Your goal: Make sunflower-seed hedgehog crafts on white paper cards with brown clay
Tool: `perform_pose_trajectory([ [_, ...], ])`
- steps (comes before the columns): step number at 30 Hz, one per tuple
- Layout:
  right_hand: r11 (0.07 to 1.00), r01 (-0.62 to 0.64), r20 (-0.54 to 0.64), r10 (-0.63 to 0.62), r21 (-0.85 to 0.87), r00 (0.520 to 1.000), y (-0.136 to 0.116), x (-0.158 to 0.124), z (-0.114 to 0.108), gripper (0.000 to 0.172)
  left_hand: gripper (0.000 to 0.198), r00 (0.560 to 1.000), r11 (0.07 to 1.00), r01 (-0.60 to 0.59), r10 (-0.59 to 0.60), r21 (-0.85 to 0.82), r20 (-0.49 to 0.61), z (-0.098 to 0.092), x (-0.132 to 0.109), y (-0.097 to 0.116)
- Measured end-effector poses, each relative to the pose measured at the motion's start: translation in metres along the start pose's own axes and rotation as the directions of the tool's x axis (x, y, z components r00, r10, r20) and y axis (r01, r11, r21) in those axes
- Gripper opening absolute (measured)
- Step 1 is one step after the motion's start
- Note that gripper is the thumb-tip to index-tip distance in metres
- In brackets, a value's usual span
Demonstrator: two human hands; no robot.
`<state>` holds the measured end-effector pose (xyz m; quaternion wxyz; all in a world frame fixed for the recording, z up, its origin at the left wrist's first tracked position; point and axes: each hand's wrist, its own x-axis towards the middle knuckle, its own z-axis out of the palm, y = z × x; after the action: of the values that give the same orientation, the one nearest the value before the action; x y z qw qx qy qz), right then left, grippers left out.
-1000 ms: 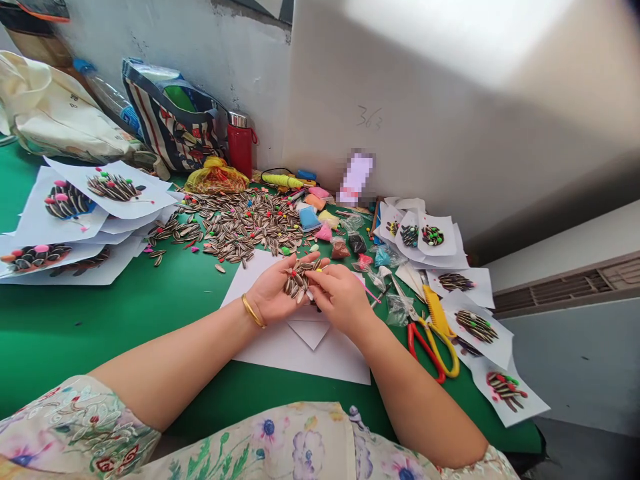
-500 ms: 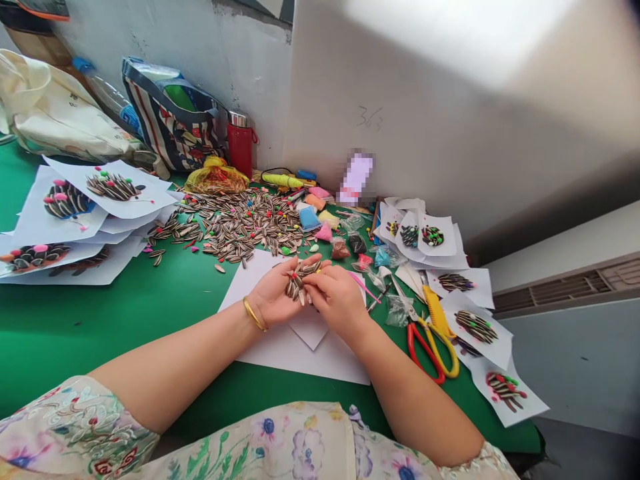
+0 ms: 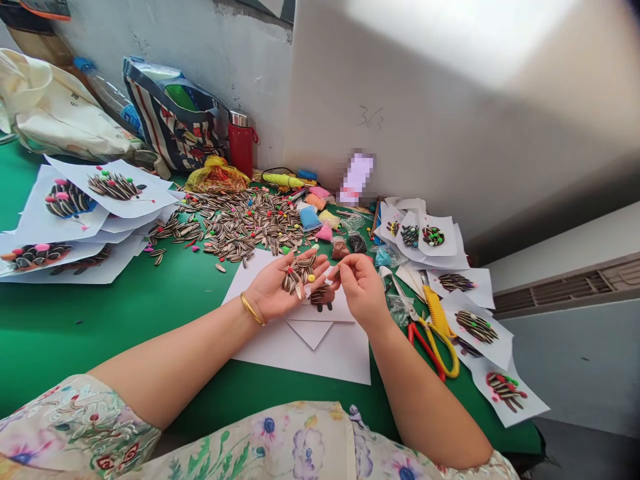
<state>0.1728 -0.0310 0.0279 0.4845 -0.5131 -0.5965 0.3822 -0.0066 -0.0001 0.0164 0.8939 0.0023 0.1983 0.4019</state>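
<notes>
My left hand (image 3: pixel 280 290) lies palm up over white paper (image 3: pixel 305 347), cupping a small heap of striped sunflower seeds (image 3: pixel 299 275) with a few coloured beads among them. My right hand (image 3: pixel 361 288) is just to its right, thumb and forefinger pinched on a single seed (image 3: pixel 337 272). Under the two hands a partly made dark seed figure (image 3: pixel 320 297) sits on a small white sheet. A gold bangle (image 3: pixel 251 311) circles my left wrist.
A big pile of loose seeds (image 3: pixel 235 227) covers the green table (image 3: pixel 100 320) behind my hands. Finished seed pictures (image 3: pixel 90 200) are stacked at left, more (image 3: pixel 475 327) at right. Red and yellow scissors (image 3: pixel 433 343), small clay bags (image 3: pixel 320 223), a red flask (image 3: pixel 241 147) and a striped bag (image 3: pixel 170 120) stand around.
My right hand has lifted off the left palm and drawn to the right with one seed pinched. The left palm has opened flatter, and the seed figure beneath has come into sight.
</notes>
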Motion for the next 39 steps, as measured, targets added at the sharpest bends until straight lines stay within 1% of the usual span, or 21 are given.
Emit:
perform_pose_trajectory([
  [2,0.994,-0.048,0.060,0.055,-0.103,0.997,0.001,0.001,-0.010,0.016,0.039,0.999,1.000,-0.026,0.026,0.000,-0.028,0.000,0.001,0.005],
  [4,0.959,-0.070,0.164,0.118,-0.273,0.979,0.003,0.002,-0.020,0.016,0.040,0.998,0.999,-0.053,0.054,0.012,-0.037,-0.001,0.002,0.009],
  [6,0.905,-0.051,0.256,0.172,-0.422,0.951,0.004,0.002,-0.027,0.024,0.041,0.997,0.997,-0.074,0.074,0.025,-0.029,-0.002,0.003,0.012],
  [8,0.852,-0.022,0.292,0.204,-0.523,0.934,0.005,0.001,-0.029,0.031,0.041,0.996,0.995,-0.087,0.089,0.040,-0.027,-0.002,0.003,0.013],
  [9,0.826,-0.010,0.295,0.213,-0.564,0.931,0.004,0.001,-0.029,0.029,0.041,0.995,0.995,-0.091,0.093,0.047,-0.030,-0.002,0.003,0.013],
  [12,0.759,0.040,0.331,0.236,-0.650,0.914,0.002,0.001,-0.027,0.017,0.041,0.994,0.994,-0.093,0.096,0.057,-0.046,-0.001,0.003,0.013],
  [15,0.741,0.107,0.406,0.236,-0.663,0.883,0.000,0.001,-0.024,0.023,0.041,0.994,0.994,-0.094,0.097,0.058,-0.046,-0.001,0.002,0.012],
  [16,0.740,0.116,0.413,0.231,-0.663,0.881,-0.001,0.001,-0.023,0.024,0.041,0.995,0.994,-0.093,0.096,0.058,-0.042,-0.001,0.002,0.012],
  [19,0.723,0.113,0.379,0.217,-0.681,0.899,-0.002,0.001,-0.021,0.019,0.041,0.995,0.994,-0.088,0.090,0.059,-0.032,-0.001,0.002,0.013],
  [22,0.688,0.121,0.347,0.200,-0.716,0.916,-0.004,0.001,-0.019,0.015,0.040,0.996,0.994,-0.087,0.088,0.061,-0.026,-0.002,0.002,0.013],
  [28,0.669,0.164,0.368,0.176,-0.725,0.913,-0.001,0.003,-0.014,0.016,0.041,0.996,0.994,-0.089,0.090,0.057,-0.027,-0.003,0.003,0.013],
  [33,0.659,0.178,0.384,0.181,-0.731,0.906,0.002,0.003,-0.011,0.017,0.041,0.996,0.994,-0.086,0.089,0.064,-0.031,-0.001,0.002,0.012],
  [39,0.603,0.236,0.391,0.138,-0.762,0.910,0.008,0.003,-0.008,0.016,0.042,0.996,0.995,-0.084,0.085,0.054,-0.023,-0.002,0.002,0.012],
])
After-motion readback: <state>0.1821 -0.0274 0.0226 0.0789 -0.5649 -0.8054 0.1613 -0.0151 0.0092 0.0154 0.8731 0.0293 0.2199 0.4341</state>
